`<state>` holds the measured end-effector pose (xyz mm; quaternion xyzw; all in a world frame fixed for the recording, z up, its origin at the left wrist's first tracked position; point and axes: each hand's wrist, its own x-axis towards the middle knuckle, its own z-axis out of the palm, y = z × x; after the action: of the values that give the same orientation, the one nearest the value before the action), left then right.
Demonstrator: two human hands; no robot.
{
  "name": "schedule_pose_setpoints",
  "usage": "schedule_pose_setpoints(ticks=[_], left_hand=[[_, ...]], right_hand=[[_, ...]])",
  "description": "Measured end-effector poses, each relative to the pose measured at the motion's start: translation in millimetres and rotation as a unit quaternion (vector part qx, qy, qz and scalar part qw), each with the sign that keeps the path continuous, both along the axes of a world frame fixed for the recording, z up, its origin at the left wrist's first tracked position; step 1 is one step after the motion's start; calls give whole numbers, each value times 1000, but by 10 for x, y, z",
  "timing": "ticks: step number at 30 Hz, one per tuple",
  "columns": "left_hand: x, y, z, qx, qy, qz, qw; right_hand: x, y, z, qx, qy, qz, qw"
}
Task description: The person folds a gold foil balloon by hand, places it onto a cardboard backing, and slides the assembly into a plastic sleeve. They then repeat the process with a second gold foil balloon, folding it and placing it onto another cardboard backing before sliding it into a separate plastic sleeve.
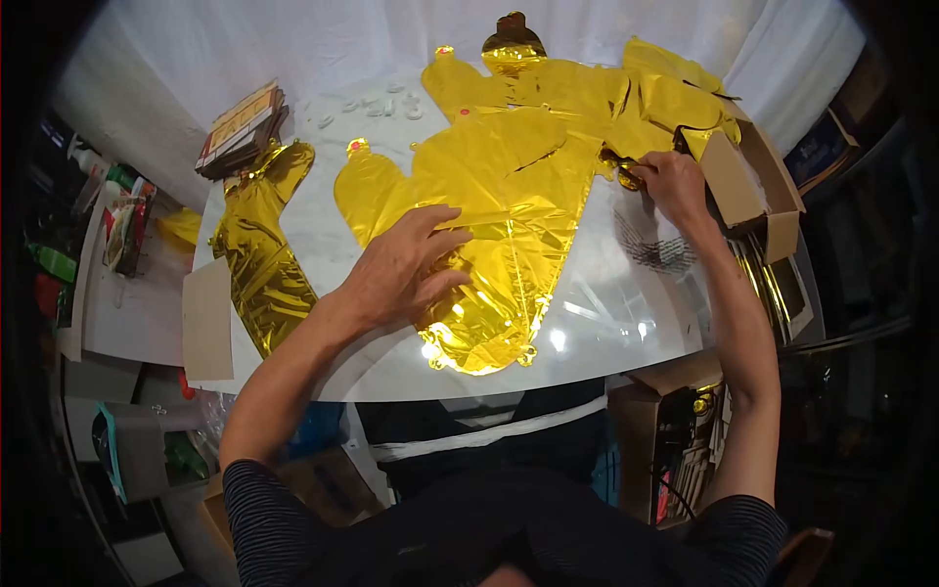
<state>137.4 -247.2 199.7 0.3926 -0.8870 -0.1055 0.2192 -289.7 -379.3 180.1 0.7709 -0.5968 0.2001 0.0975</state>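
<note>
Tabletop (665, 328): white, glossy, catching bright reflections.
Gold foil (489, 166): overlapping pieces spread across the tabletop's middle.
Left hand (396, 266): fingers loosely spread over the nearest piece, gripping nothing.
Right hand (675, 186): fingertips pinching foil at the right, beside an open cardboard box (736, 186).
Left edge: stacked printed cards (240, 132).
Backdrop: white curtain (333, 39).

Left arm (290, 370) reached from the lower left of the frame, left hand (393, 262) was spread near the centre, palm downward, fingers parted, right arm (741, 338) bent at the right side, right hand (675, 186) curled at upper right, fingertips bunched together
</note>
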Motion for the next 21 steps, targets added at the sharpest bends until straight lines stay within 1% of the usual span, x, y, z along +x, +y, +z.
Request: schedule_pose_setpoints(ticks=[2,3,4,5,6,7,9,10,12,13,14,15,16,18,19,21], left_hand=[[-121,-85,108,-3,1,0,1000],[-200,-129,176,10,15,-3,1000],[-280,-184,214,24,29,-6,999],[-359,-263,228,23,29,-7,999],[-441,-360,242,3,45,-24,999],[-531,-462,255,-17,61,-41,997],[-734,-694,241,-26,67,-57,996],[-837,-817,228,-33,73,-71,994],[-1053,-1045,216,-15,64,-70,995],[-1172,-1146,205,2,70,-71,995],[-1295,-1243,196,19,77,-71,994],[-1417,-1345,149,-6,76,-73,994],[-1530,-1430,125,-7,77,-73,994],[-1740,-1595,66,8,64,-62,996],[-1830,-1681,32,11,62,-59,996],[-1976,-1824,-10,15,51,-44,998]], right_hand=[[-47,-81,71,44,-125,-11,991],[-12,-96,166,73,-150,-58,984],[-38,-137,204,72,-150,-58,984],[-62,-183,243,96,-164,-62,980],[-98,-235,258,119,-177,-67,975],[-163,-307,235,119,-177,-68,975],[-284,-435,184,133,-240,-49,960],[-313,-460,174,133,-240,-50,960],[-370,-504,174,133,-232,-21,963],[-341,-474,205,132,-232,-23,964],[-301,-435,220,146,-260,-32,954],[-277,-419,243,160,-289,-41,943],[-307,-449,254,159,-288,-41,943],[-387,-510,281,254,-351,-9,901],[-450,-565,286,253,-350,-9,902],[-525,-631,330,302,-256,31,918]])
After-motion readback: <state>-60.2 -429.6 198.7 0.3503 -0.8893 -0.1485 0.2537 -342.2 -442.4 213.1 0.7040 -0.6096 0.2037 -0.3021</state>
